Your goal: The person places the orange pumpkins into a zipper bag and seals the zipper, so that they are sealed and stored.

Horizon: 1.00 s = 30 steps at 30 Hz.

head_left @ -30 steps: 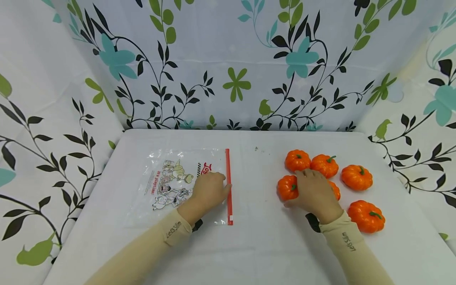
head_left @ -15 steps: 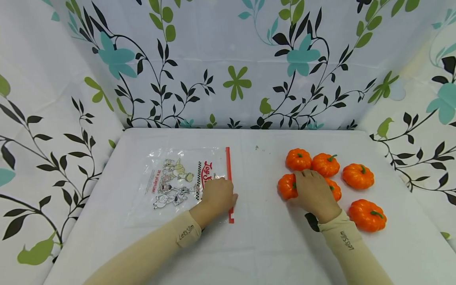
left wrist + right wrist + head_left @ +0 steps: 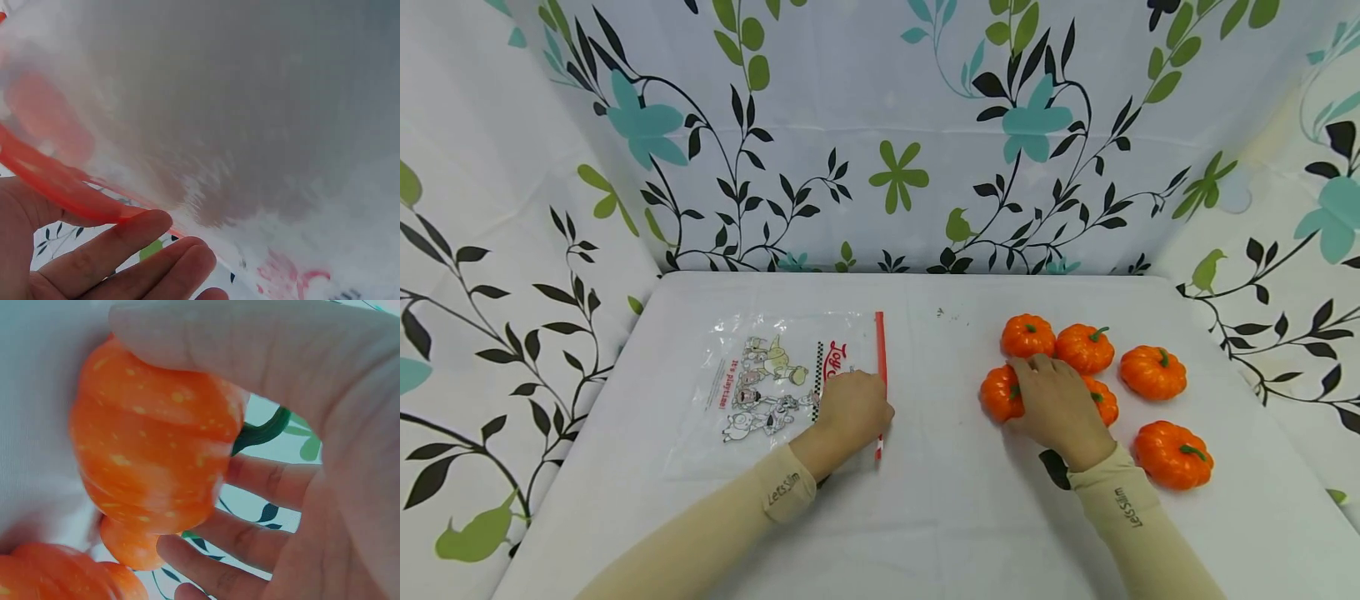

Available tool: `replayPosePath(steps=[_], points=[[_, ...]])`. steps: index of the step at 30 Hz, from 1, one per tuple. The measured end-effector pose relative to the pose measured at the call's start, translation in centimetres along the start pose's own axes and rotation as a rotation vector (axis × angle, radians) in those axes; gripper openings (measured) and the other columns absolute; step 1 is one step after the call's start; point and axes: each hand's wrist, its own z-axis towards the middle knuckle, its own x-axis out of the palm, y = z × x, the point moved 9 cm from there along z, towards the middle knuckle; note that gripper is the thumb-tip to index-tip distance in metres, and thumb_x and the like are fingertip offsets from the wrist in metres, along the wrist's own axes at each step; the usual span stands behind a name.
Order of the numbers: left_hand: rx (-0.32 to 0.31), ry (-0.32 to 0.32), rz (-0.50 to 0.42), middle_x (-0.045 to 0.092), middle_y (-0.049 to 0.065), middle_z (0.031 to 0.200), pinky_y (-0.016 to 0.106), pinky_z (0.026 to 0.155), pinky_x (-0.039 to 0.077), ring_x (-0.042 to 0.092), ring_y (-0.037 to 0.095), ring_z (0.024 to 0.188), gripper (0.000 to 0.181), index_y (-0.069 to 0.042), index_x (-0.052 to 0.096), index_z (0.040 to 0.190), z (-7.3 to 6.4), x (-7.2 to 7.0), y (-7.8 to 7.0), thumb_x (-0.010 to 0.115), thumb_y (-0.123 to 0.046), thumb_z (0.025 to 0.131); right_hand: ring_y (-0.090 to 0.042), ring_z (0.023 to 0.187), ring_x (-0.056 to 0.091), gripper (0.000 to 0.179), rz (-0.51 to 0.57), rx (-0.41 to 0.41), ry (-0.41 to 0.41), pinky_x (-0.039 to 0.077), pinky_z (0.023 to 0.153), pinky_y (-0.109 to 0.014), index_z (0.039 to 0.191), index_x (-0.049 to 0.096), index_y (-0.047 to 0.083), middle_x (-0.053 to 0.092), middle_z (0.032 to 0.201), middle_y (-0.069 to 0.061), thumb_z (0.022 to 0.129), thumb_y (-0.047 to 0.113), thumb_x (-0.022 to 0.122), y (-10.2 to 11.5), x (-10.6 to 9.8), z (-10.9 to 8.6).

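Note:
On the left lies a clear zip bag [image 3: 700,417] with printed cartoon figures and a red zip strip [image 3: 881,342] along its right edge. My left hand [image 3: 853,408] is on that strip. In the left wrist view, thumb and forefinger pinch the red strip [image 3: 69,197], and the film bulges up over the fingers. At right, my right hand [image 3: 1060,404] grips the leftmost small orange pumpkin [image 3: 1000,393]. The right wrist view has the thumb across one side of this pumpkin [image 3: 153,444] and fingers at the other, its green stem towards the palm.
Several more orange pumpkins surround the right hand: two behind it, one [image 3: 1153,372] to its right, one [image 3: 1174,455] near the right sleeve, and one [image 3: 1102,402] partly hidden by the hand. White cloth covers the table [image 3: 940,517]; a leaf-patterned curtain [image 3: 887,100] hangs behind.
My left hand has moved right onto the red strip, then slightly back left, and the strip's near end has shifted left. The leftmost pumpkin and right hand have edged slightly left.

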Motion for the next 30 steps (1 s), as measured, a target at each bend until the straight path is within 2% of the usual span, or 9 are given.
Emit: replayPosePath(steps=[4, 10, 17, 23, 27, 30], points=[[0.024, -0.095, 0.025, 0.050, 0.000, 0.049, 0.036, 0.042, 0.043, 0.048, 0.016, 0.044, 0.038, -0.016, 0.046, 0.052, -0.1, -1.1, 0.1, 0.073, -0.020, 0.078, -0.048, 0.112, 0.056, 0.083, 0.041, -0.030, -0.034, 0.043, 0.102, -0.061, 0.139, 0.053, -0.004, 0.055, 0.127, -0.029, 0.071, 0.025, 0.092, 0.6, -0.4, 0.2], [0.060, -0.224, 0.035, 0.044, -0.002, 0.048, 0.033, 0.039, 0.039, 0.043, 0.014, 0.043, 0.040, -0.016, 0.043, 0.050, -0.6, -2.6, 0.0, 0.071, -0.017, 0.078, -0.044, 0.100, 0.063, 0.083, 0.172, -0.034, -0.039, 0.054, 0.082, -0.061, 0.143, 0.052, 0.008, 0.050, 0.133, -0.025, 0.074, 0.030, 0.090, 1.2, -0.6, 0.5], [0.111, -0.355, 0.039, 0.051, 0.001, 0.049, 0.033, 0.039, 0.041, 0.051, 0.018, 0.043, 0.034, -0.013, 0.050, 0.050, -1.1, -4.0, -0.3, 0.070, -0.015, 0.077, -0.038, 0.097, 0.066, 0.086, 0.319, -0.038, -0.060, 0.058, 0.078, -0.055, 0.149, 0.047, 0.018, 0.044, 0.142, -0.018, 0.075, 0.035, 0.088, 2.0, -0.7, 0.9], [0.150, -0.442, 0.039, 0.052, 0.001, 0.050, 0.033, 0.038, 0.041, 0.053, 0.019, 0.043, 0.033, -0.014, 0.049, 0.050, -1.4, -4.7, -0.4, 0.071, -0.012, 0.074, -0.032, 0.104, 0.064, 0.091, 0.434, -0.095, -0.167, 0.057, 0.083, -0.050, 0.152, 0.044, 0.018, 0.045, 0.141, -0.013, 0.075, 0.037, 0.088, 3.4, -1.7, 1.0], [0.160, -0.465, 0.010, 0.052, 0.001, 0.050, 0.032, 0.038, 0.041, 0.055, 0.020, 0.044, 0.032, -0.013, 0.052, 0.051, -1.6, -4.8, -0.3, 0.072, -0.013, 0.075, -0.026, 0.113, 0.057, 0.093, 0.577, -0.117, -0.255, 0.058, 0.080, -0.043, 0.151, 0.042, 0.014, 0.048, 0.139, -0.010, 0.074, 0.038, 0.089, 4.1, -2.2, 1.2], [0.168, -0.498, -0.023, 0.055, 0.002, 0.052, 0.032, 0.040, 0.042, 0.057, 0.021, 0.047, 0.029, -0.011, 0.057, 0.055, -1.7, -5.1, -0.2, 0.074, -0.014, 0.077, -0.025, 0.115, 0.055, 0.090, 0.690, -0.123, -0.308, 0.058, 0.077, -0.044, 0.148, 0.044, 0.010, 0.050, 0.139, -0.009, 0.075, 0.037, 0.090, 4.4, -2.3, 1.5]])
